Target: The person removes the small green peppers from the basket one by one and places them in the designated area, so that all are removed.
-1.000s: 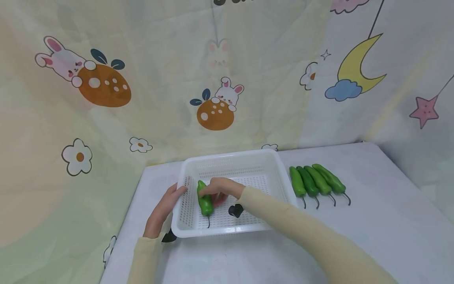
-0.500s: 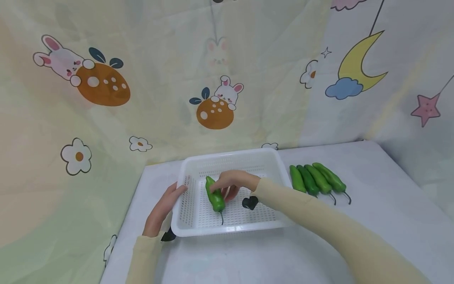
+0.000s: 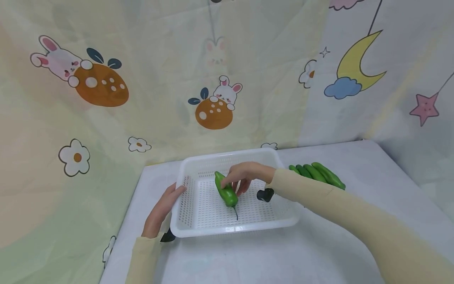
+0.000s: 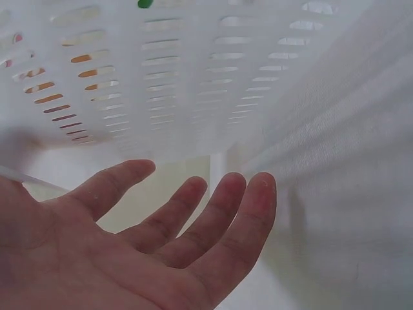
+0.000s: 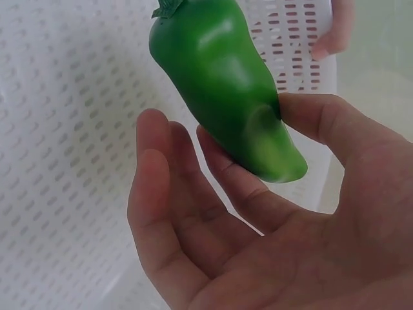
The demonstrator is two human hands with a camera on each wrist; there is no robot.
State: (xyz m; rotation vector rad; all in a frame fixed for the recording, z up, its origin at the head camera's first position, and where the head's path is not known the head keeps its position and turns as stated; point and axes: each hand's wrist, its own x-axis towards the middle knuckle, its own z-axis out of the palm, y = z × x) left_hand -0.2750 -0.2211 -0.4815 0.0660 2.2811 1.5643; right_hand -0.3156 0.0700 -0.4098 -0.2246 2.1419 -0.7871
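Note:
Inside a white perforated plastic basket point(image 3: 237, 228), my right hand point(image 3: 246, 175) pinches a green pepper point(image 3: 227, 193) between thumb and fingers. The right wrist view shows the pepper point(image 5: 213, 77) gripped near its tapered tip, the stem end pointing away from the palm. It hangs tilted above the basket floor. My left hand point(image 3: 164, 209) is at the basket's left side, thumb hooked over the rim. In the left wrist view, the other fingers of that hand point(image 4: 161, 252) lie loosely spread outside the slotted wall point(image 4: 161, 84).
Several more green peppers point(image 3: 324, 175) lie side by side on the white-covered table point(image 3: 383, 189) to the right of the basket, partly hidden by my right sleeve point(image 3: 330, 205). A printed cloth backdrop point(image 3: 159, 98) stands behind the table.
My right hand has carried the pepper from the basket's left part toward its middle, lifting and tilting it. The right sleeve now covers more of the other peppers. My left hand stays put.

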